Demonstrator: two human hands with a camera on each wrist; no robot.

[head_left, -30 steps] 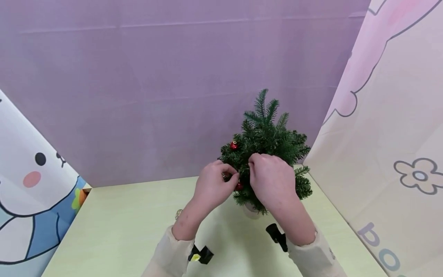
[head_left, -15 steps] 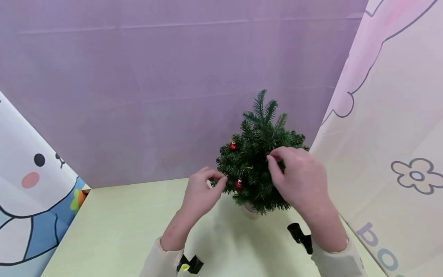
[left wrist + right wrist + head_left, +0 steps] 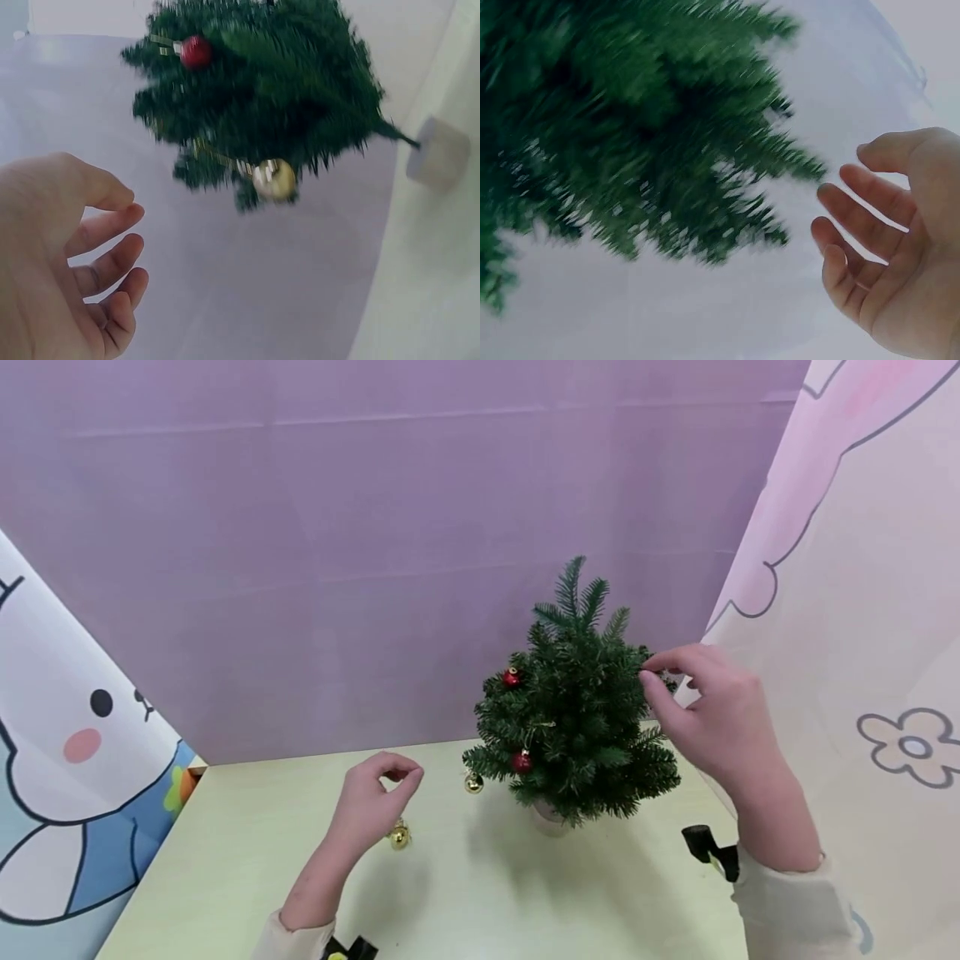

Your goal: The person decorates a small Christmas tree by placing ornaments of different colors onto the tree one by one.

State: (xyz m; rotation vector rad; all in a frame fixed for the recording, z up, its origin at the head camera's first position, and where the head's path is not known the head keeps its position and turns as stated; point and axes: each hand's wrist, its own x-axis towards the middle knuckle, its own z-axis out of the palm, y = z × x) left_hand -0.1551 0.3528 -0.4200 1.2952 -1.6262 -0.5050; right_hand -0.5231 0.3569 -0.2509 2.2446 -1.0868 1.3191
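A small green Christmas tree (image 3: pixel 581 718) stands on the table in a pale round base (image 3: pixel 551 818). Two red baubles, one upper (image 3: pixel 511 677) and one lower (image 3: pixel 521 762), hang on its left side. From a low left branch dangles a gold bauble (image 3: pixel 473 783), also seen in the left wrist view (image 3: pixel 274 180). My left hand (image 3: pixel 370 806) is well left of the tree, fingers loosely bent, holding nothing. Just beyond that hand a gold bauble (image 3: pixel 400 837) lies on the table. My right hand (image 3: pixel 712 714) is empty beside the tree's right branches, its fingers loosely curved.
The pale table (image 3: pixel 247 843) meets a purple cloth backdrop (image 3: pixel 300 568) close behind the tree. A printed panel with a flower (image 3: pixel 915 745) borders the right side, and a cartoon panel (image 3: pixel 82 793) the left. Black wrist mounts sit at both sleeves.
Both hands have drawn away from the tree, the left toward the lower left and the right to the right. The gold baubles on the low branch and on the table now show.
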